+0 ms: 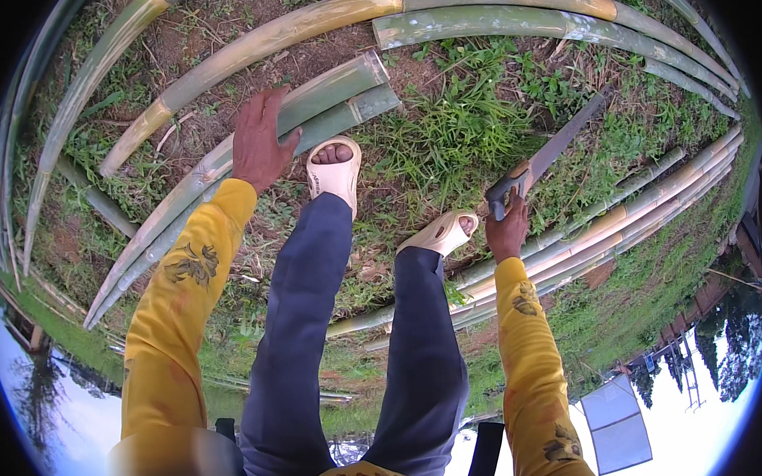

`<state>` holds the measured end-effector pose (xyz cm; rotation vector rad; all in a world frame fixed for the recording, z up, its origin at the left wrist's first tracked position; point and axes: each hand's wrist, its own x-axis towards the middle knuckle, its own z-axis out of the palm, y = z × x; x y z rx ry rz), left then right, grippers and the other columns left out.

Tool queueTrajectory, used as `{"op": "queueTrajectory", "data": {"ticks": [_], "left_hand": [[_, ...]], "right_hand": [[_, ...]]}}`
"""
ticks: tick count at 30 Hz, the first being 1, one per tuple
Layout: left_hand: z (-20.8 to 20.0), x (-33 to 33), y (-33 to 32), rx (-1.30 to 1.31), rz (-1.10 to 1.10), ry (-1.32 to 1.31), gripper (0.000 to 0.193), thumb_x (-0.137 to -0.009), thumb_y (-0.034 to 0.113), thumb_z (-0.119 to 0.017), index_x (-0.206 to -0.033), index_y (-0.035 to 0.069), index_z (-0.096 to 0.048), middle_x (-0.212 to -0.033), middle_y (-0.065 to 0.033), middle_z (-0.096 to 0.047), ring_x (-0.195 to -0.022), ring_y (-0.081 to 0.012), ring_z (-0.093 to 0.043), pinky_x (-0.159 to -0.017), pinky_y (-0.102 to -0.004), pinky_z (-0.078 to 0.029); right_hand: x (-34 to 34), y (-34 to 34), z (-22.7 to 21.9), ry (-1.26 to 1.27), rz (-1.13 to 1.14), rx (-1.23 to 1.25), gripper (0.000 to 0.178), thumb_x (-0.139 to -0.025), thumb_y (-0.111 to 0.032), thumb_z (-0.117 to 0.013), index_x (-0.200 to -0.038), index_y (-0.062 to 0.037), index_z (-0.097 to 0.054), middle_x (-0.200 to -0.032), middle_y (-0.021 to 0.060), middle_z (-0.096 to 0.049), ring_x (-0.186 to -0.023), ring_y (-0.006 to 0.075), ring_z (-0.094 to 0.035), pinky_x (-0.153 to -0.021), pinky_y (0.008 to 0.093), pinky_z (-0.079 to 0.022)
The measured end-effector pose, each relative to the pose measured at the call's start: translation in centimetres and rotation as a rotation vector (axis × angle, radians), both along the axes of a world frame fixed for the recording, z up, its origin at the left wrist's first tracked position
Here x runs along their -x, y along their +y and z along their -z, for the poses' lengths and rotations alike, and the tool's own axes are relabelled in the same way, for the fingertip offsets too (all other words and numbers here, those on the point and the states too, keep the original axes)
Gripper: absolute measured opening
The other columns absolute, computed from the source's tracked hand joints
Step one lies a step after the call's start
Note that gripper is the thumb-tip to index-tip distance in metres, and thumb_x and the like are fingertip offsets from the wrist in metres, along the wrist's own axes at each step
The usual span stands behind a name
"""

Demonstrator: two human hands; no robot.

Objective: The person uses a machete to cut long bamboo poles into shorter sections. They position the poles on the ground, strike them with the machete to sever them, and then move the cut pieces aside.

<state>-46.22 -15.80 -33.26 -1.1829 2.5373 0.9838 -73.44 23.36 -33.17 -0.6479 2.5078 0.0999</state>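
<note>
My left hand [260, 141] rests over a thick green bamboo pole [328, 87], fingers reaching across its top and thumb along its near side; it seems to grip the pole. A second bamboo pole [354, 111] lies alongside, just nearer to me. Both poles end in cut faces beside my left foot. On the right, my right hand [507, 229] is wrapped around the dark handle of a handsaw [568, 136]. The saw's blade slants up and away to the right over the grass, apart from any bamboo.
My feet wear cream sandals [334, 165] on grassy soil. Long bamboo [287, 34] curves across the far side, with a greener pole [482, 25] against it. More bamboo [623, 223] lies bundled at the right, and several poles [78, 107] lie at the far left.
</note>
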Motion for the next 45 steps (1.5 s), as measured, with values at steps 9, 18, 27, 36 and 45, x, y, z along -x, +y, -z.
{"op": "queueTrajectory", "data": {"ticks": [9, 18, 27, 36, 45], "left_hand": [[-8.0, -14.4, 12.7, -0.336, -0.468, -0.098, 0.068, -0.081, 0.011, -0.075, -0.143, 0.010, -0.046, -0.137, -0.0168, -0.050, -0.122, -0.0403, -0.055, -0.101, -0.0488, -0.048], [-15.0, -25.8, 24.3, -0.455, -0.911, -0.229, 0.053, -0.087, 0.017, -0.073, -0.135, 0.009, -0.053, -0.116, -0.0201, -0.065, -0.101, -0.0398, -0.067, -0.089, -0.0492, -0.055], [-24.4, -22.8, 36.4, -0.689, -1.365, -0.195, 0.048, -0.088, 0.025, -0.074, -0.131, 0.006, -0.060, -0.115, -0.0160, -0.072, -0.102, -0.0311, -0.072, -0.087, -0.0431, -0.058], [-40.3, -9.9, 30.4, -0.554, -1.820, 1.030, 0.046, -0.099, 0.034, -0.067, -0.128, 0.000, -0.062, -0.115, -0.0080, -0.069, -0.105, -0.0182, -0.064, -0.094, -0.0332, -0.050], [-56.5, -6.1, 39.1, -0.517, -1.929, 1.575, 0.056, -0.095, 0.046, -0.069, -0.126, 0.001, -0.057, -0.120, -0.0104, -0.064, -0.110, -0.0187, -0.062, -0.089, -0.0325, -0.051]], "right_hand": [[-8.1, -30.7, -0.5, -0.191, -0.861, 0.449, 0.073, -0.076, -0.020, -0.082, -0.140, -0.0088, -0.050, -0.134, 0.0130, -0.057, -0.130, 0.0328, -0.052, -0.113, 0.0523, -0.033], [-9.9, -40.7, 2.0, -0.304, -1.372, -0.237, 0.071, -0.072, -0.025, -0.085, -0.135, -0.0111, -0.055, -0.134, 0.0143, -0.063, -0.129, 0.0301, -0.058, -0.118, 0.0520, -0.030], [-10.1, -41.7, -21.3, -0.583, -1.487, -0.415, 0.068, -0.071, -0.037, -0.081, -0.126, -0.0030, -0.059, -0.102, 0.0252, -0.072, -0.097, 0.0428, -0.070, -0.090, 0.0491, -0.056], [-13.6, -32.5, -45.0, -0.886, -1.404, -0.402, 0.070, -0.070, -0.032, -0.088, -0.126, 0.0017, -0.063, -0.108, 0.0175, -0.072, -0.099, 0.0274, -0.069, -0.092, 0.0379, -0.054], [-19.3, -18.7, -59.3, -1.175, -1.271, -0.551, 0.058, -0.078, -0.026, -0.085, -0.124, 0.0038, -0.065, -0.109, 0.0129, -0.072, -0.095, 0.0212, -0.070, -0.087, 0.0353, -0.056]]}}
